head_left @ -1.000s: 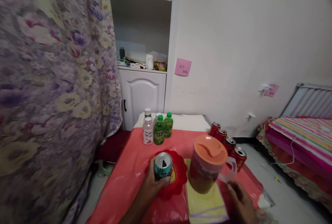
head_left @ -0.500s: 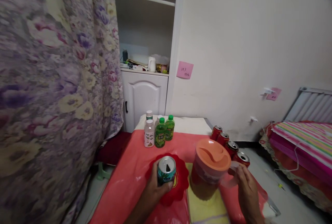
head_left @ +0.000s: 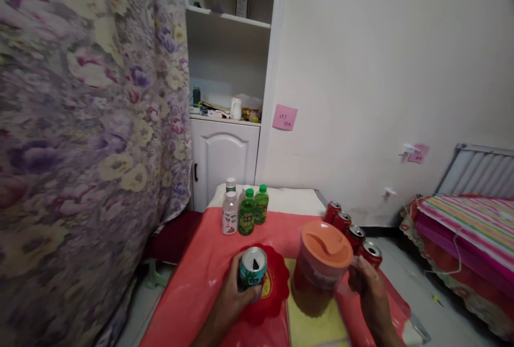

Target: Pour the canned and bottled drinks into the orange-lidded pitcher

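Note:
My left hand [head_left: 229, 296] is wrapped around a teal drink can [head_left: 252, 277], held upright with its opened top facing up. Behind and below the can is a red scalloped plate [head_left: 277, 293]. To the right, a clear plastic pitcher [head_left: 315, 288] with an orange lid [head_left: 326, 244] contains brownish liquid. My right hand [head_left: 367, 285] has its fingers closed on the pitcher's handle. Under the pitcher lies a yellow cloth [head_left: 317, 331]; whether the pitcher rests fully on it I cannot tell.
Several bottles, including a green one [head_left: 246, 216] and a white one [head_left: 230, 216], stand at the table's back left. Several red cans [head_left: 356, 237] line the right edge. A floral curtain [head_left: 92, 149] hangs at left; a bed [head_left: 469, 245] stands at right.
The view has shifted a little, so the scene sits slightly lower. My right hand's fingers have curled more tightly round the pitcher handle. My left hand still holds the can.

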`<state>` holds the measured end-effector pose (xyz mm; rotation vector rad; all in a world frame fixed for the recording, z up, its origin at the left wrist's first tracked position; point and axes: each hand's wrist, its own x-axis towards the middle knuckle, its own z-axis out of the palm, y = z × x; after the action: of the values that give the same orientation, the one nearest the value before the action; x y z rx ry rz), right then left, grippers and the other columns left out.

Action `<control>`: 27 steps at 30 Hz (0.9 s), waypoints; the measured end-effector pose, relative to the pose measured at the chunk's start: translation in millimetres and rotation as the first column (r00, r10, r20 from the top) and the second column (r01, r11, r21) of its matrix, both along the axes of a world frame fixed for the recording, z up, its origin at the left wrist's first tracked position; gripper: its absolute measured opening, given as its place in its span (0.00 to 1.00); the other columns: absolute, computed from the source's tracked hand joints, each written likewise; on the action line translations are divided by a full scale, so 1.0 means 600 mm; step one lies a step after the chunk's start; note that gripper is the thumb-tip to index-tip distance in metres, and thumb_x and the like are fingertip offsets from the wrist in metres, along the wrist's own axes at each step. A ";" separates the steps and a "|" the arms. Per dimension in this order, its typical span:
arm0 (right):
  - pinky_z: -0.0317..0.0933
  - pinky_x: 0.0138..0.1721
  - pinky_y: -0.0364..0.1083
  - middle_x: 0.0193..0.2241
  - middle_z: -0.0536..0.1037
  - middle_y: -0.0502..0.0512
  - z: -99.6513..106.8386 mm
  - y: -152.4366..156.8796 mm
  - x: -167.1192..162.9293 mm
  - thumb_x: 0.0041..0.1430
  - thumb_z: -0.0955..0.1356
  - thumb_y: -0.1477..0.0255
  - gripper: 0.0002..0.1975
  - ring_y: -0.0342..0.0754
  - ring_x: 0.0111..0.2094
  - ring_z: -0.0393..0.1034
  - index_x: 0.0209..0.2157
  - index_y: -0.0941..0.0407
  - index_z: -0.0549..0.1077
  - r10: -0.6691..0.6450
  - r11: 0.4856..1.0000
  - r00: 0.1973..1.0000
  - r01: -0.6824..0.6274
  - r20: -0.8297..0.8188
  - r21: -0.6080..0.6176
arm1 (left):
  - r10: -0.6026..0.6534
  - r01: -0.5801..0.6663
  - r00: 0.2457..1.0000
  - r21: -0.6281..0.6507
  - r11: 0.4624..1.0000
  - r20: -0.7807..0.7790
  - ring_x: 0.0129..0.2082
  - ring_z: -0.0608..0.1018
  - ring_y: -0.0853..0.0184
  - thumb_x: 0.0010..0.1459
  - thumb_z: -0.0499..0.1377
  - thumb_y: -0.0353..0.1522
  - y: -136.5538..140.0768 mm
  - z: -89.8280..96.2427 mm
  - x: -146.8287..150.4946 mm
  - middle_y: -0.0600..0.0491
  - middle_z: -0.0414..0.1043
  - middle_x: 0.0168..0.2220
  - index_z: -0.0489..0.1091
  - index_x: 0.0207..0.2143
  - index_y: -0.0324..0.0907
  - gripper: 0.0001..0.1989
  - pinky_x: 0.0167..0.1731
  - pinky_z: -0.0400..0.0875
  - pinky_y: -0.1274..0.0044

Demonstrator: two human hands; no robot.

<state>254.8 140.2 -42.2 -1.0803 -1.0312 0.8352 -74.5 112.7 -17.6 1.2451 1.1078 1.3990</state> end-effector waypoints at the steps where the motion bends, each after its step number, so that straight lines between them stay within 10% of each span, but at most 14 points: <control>1: 0.48 0.22 0.44 0.18 0.58 0.43 0.001 0.000 -0.002 0.61 0.65 0.50 0.22 0.43 0.21 0.49 0.24 0.52 0.61 0.007 1.000 1.000 -0.007 -0.014 -0.002 | 0.003 -0.003 1.000 0.007 1.000 -0.002 0.46 0.79 0.52 0.38 0.70 0.36 0.000 0.001 0.000 0.49 0.79 0.43 0.68 0.49 0.43 0.33 0.49 0.72 0.66; 27: 0.49 0.20 0.43 0.16 0.55 0.42 -0.004 -0.002 -0.005 0.55 0.70 0.49 0.23 0.42 0.20 0.46 0.22 0.53 0.64 0.029 0.999 0.975 -0.035 -0.221 -0.026 | -0.014 0.014 1.000 -0.010 1.000 -0.019 0.52 0.78 0.46 0.38 0.73 0.39 0.016 -0.048 -0.002 0.44 0.79 0.50 0.68 0.53 0.43 0.38 0.52 0.72 0.62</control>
<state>252.1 138.7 -44.4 -0.9739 -0.8534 0.9762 -75.8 122.6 -46.3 1.2592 1.1151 1.3727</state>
